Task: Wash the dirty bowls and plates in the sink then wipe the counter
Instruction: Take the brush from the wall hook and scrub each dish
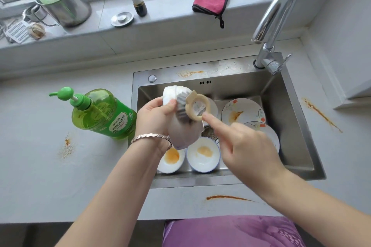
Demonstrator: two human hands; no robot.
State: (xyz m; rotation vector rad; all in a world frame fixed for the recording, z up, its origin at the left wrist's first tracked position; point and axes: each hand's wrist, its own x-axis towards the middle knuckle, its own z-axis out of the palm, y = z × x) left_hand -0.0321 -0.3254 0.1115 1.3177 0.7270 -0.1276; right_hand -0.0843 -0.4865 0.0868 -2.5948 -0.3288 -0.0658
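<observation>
While raised over the sink (297,106), gripping with left hand (154,118) a white rounded piece (183,136): fingers wrapped behind, thumb pressed on front beside grey bristles of a brush (197,108). Touching the brush's beige ring with straight index fingertip of right hand (247,146); other fingers loosely curled, holding nothing. Bracelet (152,138) on left wrist.

Cannot tell bowl-on-edge from cloth for that white rounded piece; lower part shaded lavender, top white, middle covered by brush. Label inside ring too blurred to read.

On sink floor near front wall: two white bowls (202,156) (170,159) side by side, orange residue inside, left one partly hidden under left wrist. To the right: two flowered plates (243,112) (265,132), overlapping, nearer one largely covered by right hand, farther one smeared orange. One more white dish behind the ring, mostly hidden. Drain strainer (208,132) glimpsed between the hands.

Green soap bottle (100,114) on worktop (50,176), just beside sink's left rim. Orange stains (228,198) in front of sink, also left, right and on back ledge. Faucet (277,18) at back right corner, spout arched leftward. Pink cloth (210,1), spray bottle (138,2) and steel pot (64,4) on windowsill, well apart from hands; far-left sill items cut off at frame edge. Open room above right half of basin; widest stretch of worktop left of soap bottle. Purple garment (230,232) cut off at bottom edge.
</observation>
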